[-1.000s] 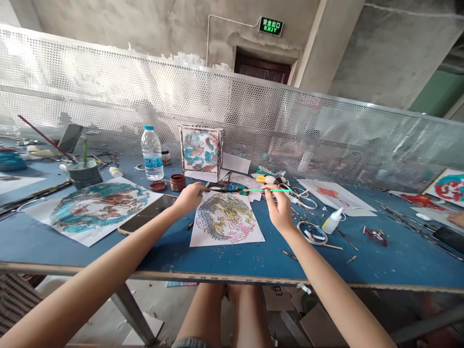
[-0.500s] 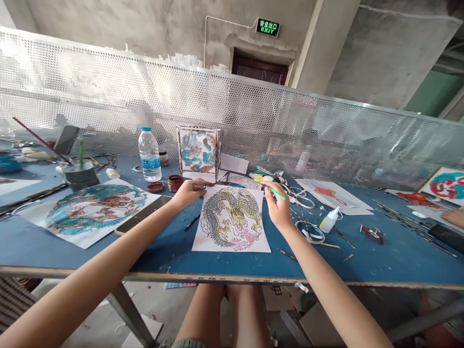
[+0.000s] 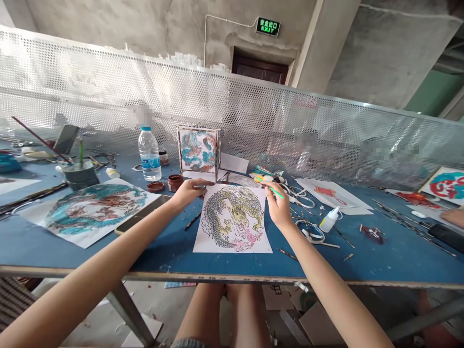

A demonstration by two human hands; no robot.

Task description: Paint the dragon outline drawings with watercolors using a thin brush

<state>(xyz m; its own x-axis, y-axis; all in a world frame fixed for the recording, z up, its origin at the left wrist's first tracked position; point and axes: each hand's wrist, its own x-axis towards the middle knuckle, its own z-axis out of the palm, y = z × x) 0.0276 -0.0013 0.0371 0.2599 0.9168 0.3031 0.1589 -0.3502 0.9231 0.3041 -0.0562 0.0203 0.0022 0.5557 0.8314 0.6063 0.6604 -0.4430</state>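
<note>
A white sheet with a round dragon drawing (image 3: 234, 220), tinted yellow-green and grey with pink at the bottom, lies in front of me. My left hand (image 3: 189, 192) pinches its top left corner between thumb and fingers. At the top right corner, my right hand (image 3: 279, 205) is closed around a slim green pen (image 3: 277, 193) with a yellow end. Its thumb is at the sheet's edge; whether it grips the paper too I cannot tell. Left of my left forearm, a phone (image 3: 139, 218) rests partly under a turquoise and brown dragon painting (image 3: 97, 208).
A water bottle (image 3: 149, 157), brown paint jar (image 3: 175, 183) and framed dragon picture (image 3: 199, 151) stand behind the sheet. Rightward are a white cable (image 3: 310, 233), a glue bottle (image 3: 329, 220) and several brushes. Perforated metal panels (image 3: 253, 111) border the table. Another person's hand (image 3: 453, 216) is far right.
The dragon sheet has shifted slightly to the right and its top right corner now sits closer to my right hand. The green pen has tilted slightly. My left hand stays at its corner.
</note>
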